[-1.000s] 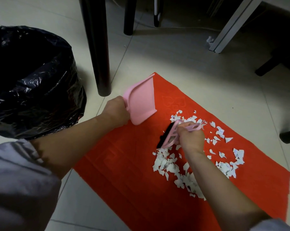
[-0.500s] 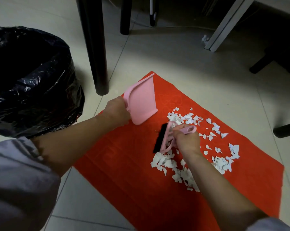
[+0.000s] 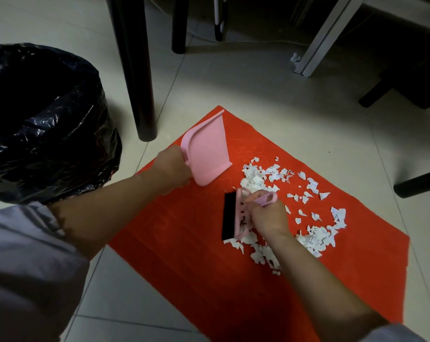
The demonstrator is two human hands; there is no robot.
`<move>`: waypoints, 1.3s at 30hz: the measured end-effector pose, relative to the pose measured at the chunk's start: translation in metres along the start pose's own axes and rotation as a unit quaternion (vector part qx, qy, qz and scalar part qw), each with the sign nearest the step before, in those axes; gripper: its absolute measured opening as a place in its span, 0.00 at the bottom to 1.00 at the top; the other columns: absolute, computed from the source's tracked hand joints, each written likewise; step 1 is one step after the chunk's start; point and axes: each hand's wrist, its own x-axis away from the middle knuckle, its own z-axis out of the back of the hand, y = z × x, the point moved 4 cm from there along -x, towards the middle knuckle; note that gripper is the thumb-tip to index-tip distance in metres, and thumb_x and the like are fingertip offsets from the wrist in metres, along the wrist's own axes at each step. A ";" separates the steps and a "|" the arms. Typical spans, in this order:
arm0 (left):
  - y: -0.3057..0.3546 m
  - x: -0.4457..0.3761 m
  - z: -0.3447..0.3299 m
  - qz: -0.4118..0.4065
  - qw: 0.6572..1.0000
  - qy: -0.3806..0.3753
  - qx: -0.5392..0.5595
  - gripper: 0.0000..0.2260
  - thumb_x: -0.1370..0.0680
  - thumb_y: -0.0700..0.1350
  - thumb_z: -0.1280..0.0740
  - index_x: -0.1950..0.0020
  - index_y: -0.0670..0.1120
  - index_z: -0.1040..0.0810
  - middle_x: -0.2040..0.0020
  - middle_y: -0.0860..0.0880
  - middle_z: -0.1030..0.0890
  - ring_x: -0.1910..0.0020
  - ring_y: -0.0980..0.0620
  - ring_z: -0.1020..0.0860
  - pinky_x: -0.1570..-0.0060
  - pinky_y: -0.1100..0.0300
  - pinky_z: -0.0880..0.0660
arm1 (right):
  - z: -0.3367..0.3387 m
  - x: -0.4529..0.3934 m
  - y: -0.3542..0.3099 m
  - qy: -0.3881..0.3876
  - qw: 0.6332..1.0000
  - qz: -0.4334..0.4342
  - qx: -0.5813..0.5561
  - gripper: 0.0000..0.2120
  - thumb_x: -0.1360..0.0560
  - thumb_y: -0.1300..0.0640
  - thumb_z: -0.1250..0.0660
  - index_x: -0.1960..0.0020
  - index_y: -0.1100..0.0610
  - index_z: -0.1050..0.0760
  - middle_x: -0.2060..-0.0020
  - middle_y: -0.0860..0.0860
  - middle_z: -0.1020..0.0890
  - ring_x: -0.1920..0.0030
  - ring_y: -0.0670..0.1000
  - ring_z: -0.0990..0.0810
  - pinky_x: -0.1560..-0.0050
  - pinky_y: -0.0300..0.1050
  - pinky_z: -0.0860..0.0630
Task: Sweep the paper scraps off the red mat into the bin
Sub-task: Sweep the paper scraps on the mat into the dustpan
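Note:
A red mat [image 3: 184, 255] lies on the tiled floor with white paper scraps [image 3: 315, 236] strewn over its right half. My left hand [image 3: 172, 169] grips the handle of a pink dustpan [image 3: 205, 146], held tilted at the mat's far left corner, with no scraps visible in it. My right hand [image 3: 265, 215] grips a small pink brush [image 3: 236, 214] whose black bristles face left and touch the mat amid the scraps. A bin lined with a black bag [image 3: 43, 124] stands on the floor to the left of the mat.
A dark table leg [image 3: 135, 70] stands between the bin and the mat's far corner. More dark legs [image 3: 179, 23] and a white frame leg [image 3: 325, 38] stand at the back. A dark bar [image 3: 419, 182] lies at the right edge.
My right hand has turned the brush so its bristles run more upright in view and has shifted it slightly toward me. The dustpan has stayed about where it was.

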 end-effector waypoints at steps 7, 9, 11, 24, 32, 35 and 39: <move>-0.003 0.004 -0.003 0.025 0.999 -0.008 0.039 0.06 0.25 0.32 0.34 0.52 0.41 0.28 0.63 0.41 0.22 0.69 0.47 0.23 0.68 0.57 0.23 | -0.003 0.009 -0.011 -0.014 0.998 0.005 -0.062 0.10 0.25 0.65 0.39 0.63 0.56 0.25 0.68 0.53 0.21 0.70 0.51 0.25 0.70 0.42 0.28; -0.002 0.008 -0.005 0.030 0.998 -0.012 0.051 0.07 0.25 0.33 0.33 0.51 0.41 0.29 0.64 0.42 0.22 0.68 0.47 0.22 0.67 0.56 0.22 | -0.016 0.015 -0.008 -0.072 0.997 0.019 -0.034 0.10 0.25 0.65 0.39 0.62 0.55 0.25 0.67 0.54 0.21 0.71 0.50 0.25 0.72 0.41 0.28; 0.000 0.011 -0.006 0.030 0.998 -0.015 0.056 0.08 0.25 0.33 0.32 0.50 0.41 0.30 0.64 0.43 0.23 0.66 0.46 0.21 0.65 0.55 0.21 | -0.017 0.015 -0.003 -0.068 0.997 0.016 -0.016 0.08 0.25 0.64 0.38 0.61 0.56 0.24 0.66 0.53 0.21 0.69 0.50 0.24 0.71 0.40 0.29; -0.002 0.013 0.006 0.033 0.998 0.000 0.058 0.09 0.25 0.33 0.33 0.51 0.41 0.31 0.68 0.43 0.23 0.74 0.50 0.24 0.74 0.61 0.25 | -0.016 -0.012 -0.031 -0.030 0.998 0.030 -0.046 0.11 0.25 0.64 0.38 0.63 0.52 0.25 0.64 0.51 0.20 0.67 0.50 0.24 0.62 0.47 0.22; -0.011 0.011 0.006 0.045 0.997 0.003 0.063 0.09 0.26 0.33 0.32 0.51 0.40 0.30 0.66 0.43 0.23 0.72 0.50 0.23 0.76 0.61 0.25 | 0.016 -0.022 -0.017 0.073 0.997 -0.021 0.014 0.10 0.24 0.60 0.38 0.64 0.57 0.27 0.67 0.54 0.22 0.65 0.55 0.24 0.61 0.48 0.25; -0.009 0.009 0.005 0.044 0.997 0.004 0.061 0.09 0.27 0.33 0.32 0.50 0.40 0.30 0.67 0.43 0.22 0.73 0.50 0.23 0.77 0.63 0.25 | 0.016 -0.014 -0.020 0.060 0.996 -0.019 -0.061 0.11 0.25 0.63 0.38 0.67 0.56 0.28 0.68 0.54 0.23 0.68 0.53 0.25 0.63 0.46 0.27; -0.004 0.011 0.000 0.031 0.998 -0.010 0.056 0.07 0.26 0.34 0.32 0.51 0.40 0.28 0.62 0.40 0.20 0.70 0.49 0.22 0.69 0.58 0.22 | -0.007 -0.006 -0.018 -0.036 0.998 -0.007 -0.052 0.11 0.24 0.65 0.38 0.63 0.54 0.26 0.66 0.52 0.21 0.69 0.50 0.25 0.65 0.46 0.25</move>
